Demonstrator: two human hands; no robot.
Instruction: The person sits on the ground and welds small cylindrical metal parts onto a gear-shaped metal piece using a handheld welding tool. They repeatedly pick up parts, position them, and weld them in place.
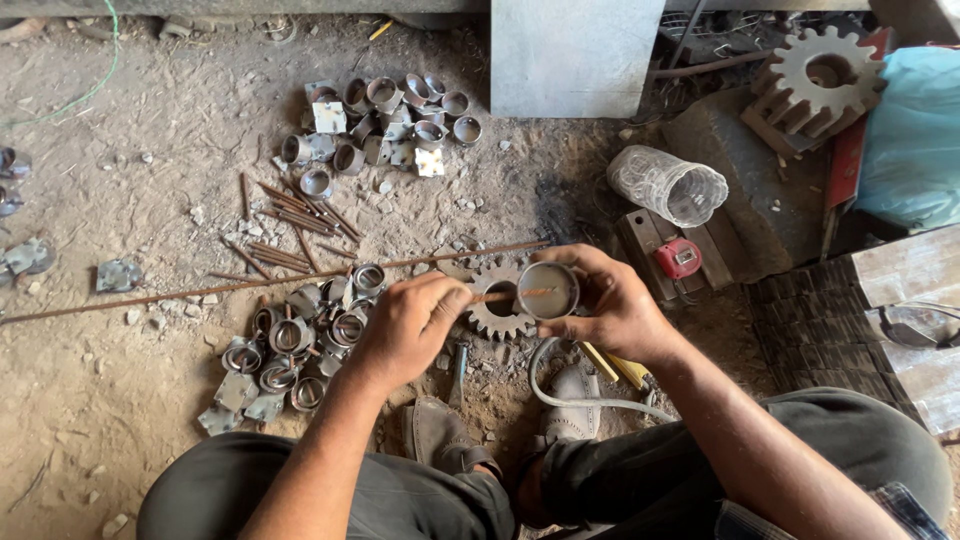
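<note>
Right hand (pixel 610 305) pinches a short grey steel ring (pixel 547 290) by its rim, mouth turned up toward the eye, above a rusty toothed gear (pixel 497 318) lying on the dirt floor (pixel 120 400). Left hand (pixel 408 325) pinches a thin rust-brown rod piece (pixel 505 295), laid across the ring's opening. Finished rings lie heaped (pixel 300 345) just beside the left hand; cut rods (pixel 295 215) lie farther off.

Metal workshop, dirt floor (pixel 120 400), gears (pixel 825 75)

Soft even daylight, faint shadows, sharp focus, slight wide-angle edge distortion.
</note>
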